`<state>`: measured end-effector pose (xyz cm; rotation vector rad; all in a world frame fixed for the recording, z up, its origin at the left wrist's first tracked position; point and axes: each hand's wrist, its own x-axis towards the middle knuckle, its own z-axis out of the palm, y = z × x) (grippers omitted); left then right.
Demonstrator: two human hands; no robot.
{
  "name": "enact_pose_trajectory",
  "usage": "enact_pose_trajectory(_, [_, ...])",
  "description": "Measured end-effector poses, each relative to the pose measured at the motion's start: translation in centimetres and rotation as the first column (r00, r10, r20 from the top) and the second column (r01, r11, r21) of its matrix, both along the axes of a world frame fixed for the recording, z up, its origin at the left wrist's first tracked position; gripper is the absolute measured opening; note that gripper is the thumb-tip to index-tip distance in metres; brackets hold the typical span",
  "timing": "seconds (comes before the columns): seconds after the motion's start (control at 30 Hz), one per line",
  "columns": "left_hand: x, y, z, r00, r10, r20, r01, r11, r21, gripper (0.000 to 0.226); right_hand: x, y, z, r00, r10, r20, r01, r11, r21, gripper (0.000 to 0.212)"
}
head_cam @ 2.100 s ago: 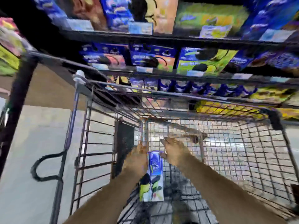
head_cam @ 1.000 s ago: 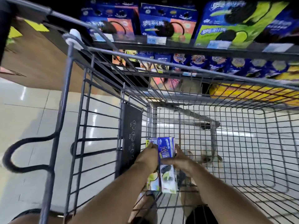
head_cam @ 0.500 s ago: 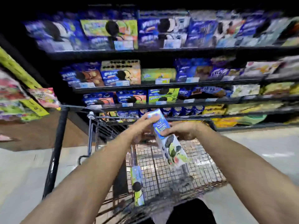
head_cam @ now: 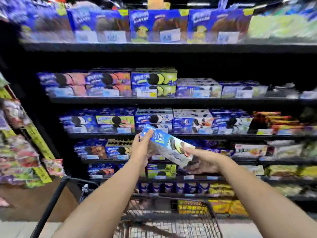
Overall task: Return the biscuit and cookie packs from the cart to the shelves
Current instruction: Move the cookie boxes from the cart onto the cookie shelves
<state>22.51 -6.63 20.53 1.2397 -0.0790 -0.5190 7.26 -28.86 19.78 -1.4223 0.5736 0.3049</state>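
The pack [head_cam: 167, 146] is tilted before the shelves [head_cam: 223, 137], its ends at 10 and 4 o'clock. The left hand [head_cam: 142, 149] has its fingers curled round the 10 o'clock end. The right hand [head_cam: 202, 163] has its fingers gripping the 4 o'clock end. The cart [head_cam: 213, 217] sits below at 6 o'clock.

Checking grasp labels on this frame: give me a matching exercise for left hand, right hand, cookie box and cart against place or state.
Things:
1. left hand
2. right hand
3. cookie box
4. cart

Place or state:
A. under the forearms, at the picture's bottom edge
B. grips the box's upper, blue end
C. tilted, held up in front of the shelves
D. holds the box's lower end

Pairs: 1-B, 2-D, 3-C, 4-A
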Motion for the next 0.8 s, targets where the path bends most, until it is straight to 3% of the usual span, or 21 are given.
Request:
enact_pose_trajectory(0.17, [-0.5, -4.0, 3.1, 0.995, 0.091, 0.039, -0.088, 0.993, -0.081, 0.033, 0.4, -3.9, 3.5, 0.995, -0.043, 0.094, 0.041, 0.999, 0.020, 0.082])
enact_pose_trajectory(0.27, [-0.6, -5.4, 4.9, 0.980, 0.087, 0.181, -0.079, 0.996, -0.048, 0.036, 0.5, -5.6, 5.9, 0.987, -0.072, 0.144, 0.071, 0.997, 0.014, 0.082])
enact_pose_trajectory(0.4, [-0.1, -6.3, 7.9, 0.851, -0.050, 0.523, -0.078, 0.972, 0.220, 0.061, -0.2, -8.2, 9.0, 0.959, -0.109, 0.261, 0.133, 0.988, -0.077, 0.080])
enact_pose_trajectory(0.5, [0.5, -7.0, 10.0, 0.722, -0.222, 0.655, -0.055, 0.925, 0.375, 0.042, -1.3, -10.0, 11.3, 0.937, -0.107, 0.334, 0.193, 0.952, -0.237, 0.099])
enact_pose_trajectory(0.6, [1.5, -8.1, 11.5, 0.612, -0.374, 0.697, -0.043, 0.864, 0.502, 0.042, -2.3, -11.2, 13.6, 0.922, -0.091, 0.375, 0.252, 0.877, -0.408, 0.116])
enact_pose_trajectory(0.8, [1.6, -11.3, 14.6, 0.593, -0.369, 0.716, -0.046, 0.872, 0.487, 0.031, -2.5, -14.1, 17.5, 0.860, -0.056, 0.507, 0.358, 0.774, -0.522, 0.112])
